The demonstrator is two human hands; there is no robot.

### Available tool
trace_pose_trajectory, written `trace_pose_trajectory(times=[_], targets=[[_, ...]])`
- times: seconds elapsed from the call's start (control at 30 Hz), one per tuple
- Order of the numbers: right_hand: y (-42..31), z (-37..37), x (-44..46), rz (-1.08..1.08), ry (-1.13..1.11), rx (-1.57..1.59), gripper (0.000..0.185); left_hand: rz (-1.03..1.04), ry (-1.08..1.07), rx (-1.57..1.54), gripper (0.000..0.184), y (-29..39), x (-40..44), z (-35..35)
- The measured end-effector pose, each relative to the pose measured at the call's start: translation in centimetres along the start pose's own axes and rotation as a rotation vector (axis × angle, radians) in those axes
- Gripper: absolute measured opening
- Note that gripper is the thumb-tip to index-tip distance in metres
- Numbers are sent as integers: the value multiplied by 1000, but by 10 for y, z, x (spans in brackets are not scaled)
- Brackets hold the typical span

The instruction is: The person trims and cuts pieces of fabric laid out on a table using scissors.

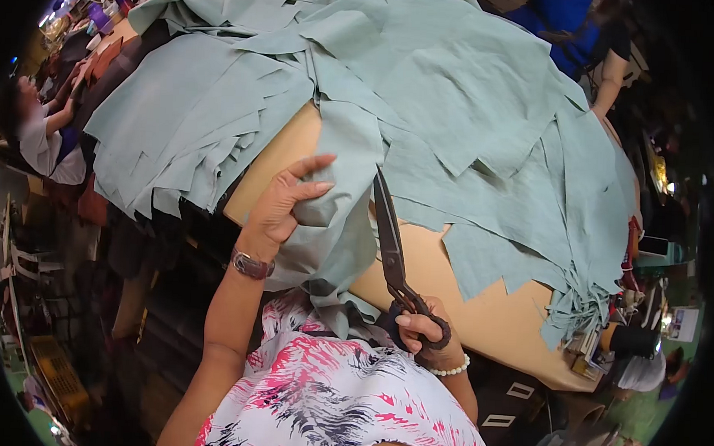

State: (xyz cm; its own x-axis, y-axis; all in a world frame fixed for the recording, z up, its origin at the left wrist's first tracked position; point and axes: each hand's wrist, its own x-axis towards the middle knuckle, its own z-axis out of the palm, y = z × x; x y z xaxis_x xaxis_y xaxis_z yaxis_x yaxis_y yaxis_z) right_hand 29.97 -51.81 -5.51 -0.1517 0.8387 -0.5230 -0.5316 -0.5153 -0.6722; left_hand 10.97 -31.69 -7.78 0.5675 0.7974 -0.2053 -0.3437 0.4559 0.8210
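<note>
My right hand (432,336) is wrapped around the handles of large black scissors (391,240). Their blades look nearly closed, and the tip points away from me beside a strip of pale green leather (347,156). That strip runs from the pile down over the table's near edge towards my lap. At its left side is my left hand (283,201), thumb and forefinger stretched apart over the leather. The other fingers of that hand are mostly hidden.
Large pale green leather sheets (464,85) with jagged edges cover much of the tan table (479,329). More ragged pieces (196,115) overlap at the left. One person (53,134) works at the far left; another person's arm (610,82) reaches the table at the upper right.
</note>
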Motion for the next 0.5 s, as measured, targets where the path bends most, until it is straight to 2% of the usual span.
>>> trace_pose_trajectory(times=[0.13, 0.27, 0.37, 0.5], targets=[[-2, -3, 2, -69, -30, -53, 17, -11, -107, -64, 47, 29, 14, 17], [-4, -2, 6, -89, -31, -60, 18, 192, -27, 340, 45, 37, 18, 42], [-5, -1, 5, -93, -17, -77, 17, 361, 33, 512, 41, 29, 27, 48], [-4, -2, 1, -86, -27, -110, 16, 34, -125, 145, 43, 38, 30, 39]])
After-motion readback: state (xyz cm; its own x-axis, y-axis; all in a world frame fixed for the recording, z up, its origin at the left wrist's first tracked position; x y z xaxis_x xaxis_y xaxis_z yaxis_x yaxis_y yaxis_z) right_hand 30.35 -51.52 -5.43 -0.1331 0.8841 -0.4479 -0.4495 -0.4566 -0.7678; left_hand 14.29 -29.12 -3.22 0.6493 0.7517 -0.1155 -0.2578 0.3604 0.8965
